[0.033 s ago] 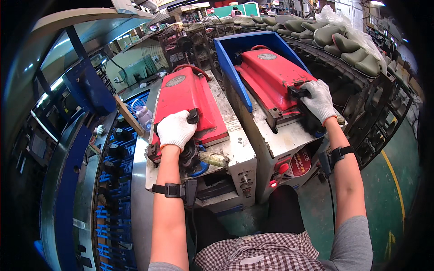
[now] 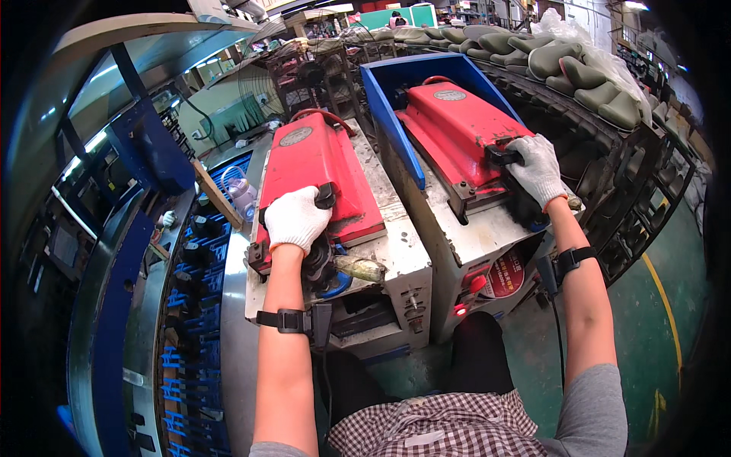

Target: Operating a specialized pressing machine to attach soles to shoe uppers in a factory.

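Observation:
Two red machine covers lie side by side before me, the left cover (image 2: 293, 164) and the right cover (image 2: 453, 122), each on a pale metal machine body. My left hand (image 2: 297, 218), in a white knitted glove, is closed around the black handle (image 2: 326, 196) at the left cover's near end. The other black handle (image 2: 501, 156) is gripped by my right hand (image 2: 537, 169), gloved the same way. Below my left hand a dark fitting with a blue rim (image 2: 335, 286) and a worn, tape-wrapped lever (image 2: 361, 267) stick out. My palms hide parts of both handles.
Blue panels (image 2: 392, 129) flank the right cover. A rack (image 2: 647, 221) stands to the right, with grey-green shoes (image 2: 560, 61) piled above. Left are a conveyor (image 2: 114, 289), blue brackets (image 2: 175, 358) and a lilac bottle (image 2: 242, 194). A red light (image 2: 460, 310) glows near my knee.

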`<state>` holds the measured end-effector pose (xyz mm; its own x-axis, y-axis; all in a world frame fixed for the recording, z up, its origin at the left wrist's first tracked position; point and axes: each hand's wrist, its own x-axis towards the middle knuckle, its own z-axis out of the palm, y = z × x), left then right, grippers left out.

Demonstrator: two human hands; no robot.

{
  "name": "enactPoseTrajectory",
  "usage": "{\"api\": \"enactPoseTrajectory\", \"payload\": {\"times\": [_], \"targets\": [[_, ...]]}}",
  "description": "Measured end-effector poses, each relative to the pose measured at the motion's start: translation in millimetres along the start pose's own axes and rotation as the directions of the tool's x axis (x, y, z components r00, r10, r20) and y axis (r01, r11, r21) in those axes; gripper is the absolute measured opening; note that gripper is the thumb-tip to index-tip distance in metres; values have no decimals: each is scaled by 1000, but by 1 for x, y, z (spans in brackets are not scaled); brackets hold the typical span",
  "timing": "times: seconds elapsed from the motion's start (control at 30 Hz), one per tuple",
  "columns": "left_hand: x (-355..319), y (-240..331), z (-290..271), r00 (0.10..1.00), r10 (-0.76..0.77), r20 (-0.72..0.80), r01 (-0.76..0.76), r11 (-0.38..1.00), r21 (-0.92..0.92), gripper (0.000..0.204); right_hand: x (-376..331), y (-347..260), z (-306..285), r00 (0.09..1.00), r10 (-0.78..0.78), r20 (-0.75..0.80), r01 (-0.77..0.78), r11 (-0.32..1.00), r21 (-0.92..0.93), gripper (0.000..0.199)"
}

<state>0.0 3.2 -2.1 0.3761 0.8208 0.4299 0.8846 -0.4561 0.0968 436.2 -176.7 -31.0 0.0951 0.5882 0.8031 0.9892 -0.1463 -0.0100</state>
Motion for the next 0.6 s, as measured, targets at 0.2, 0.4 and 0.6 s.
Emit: {"api": "enactPoseTrajectory", "payload": {"times": [0.2,0.4,0.6], "targets": [[-1,1,-2,1000,4,-3,-4,1000,2,35,0,-2,-3,1000,0,5,0,1000,3,23],[-2,1,-3,1000,0,0,0,1000,1,35,1,-4,-4,1000,-3,4,3,1000,6,24],[-1,1,-1,1000,-1,-2,1,1000,-6,35,0,-3,-3,1000,-10,-5,10,1000,4,23]]}}
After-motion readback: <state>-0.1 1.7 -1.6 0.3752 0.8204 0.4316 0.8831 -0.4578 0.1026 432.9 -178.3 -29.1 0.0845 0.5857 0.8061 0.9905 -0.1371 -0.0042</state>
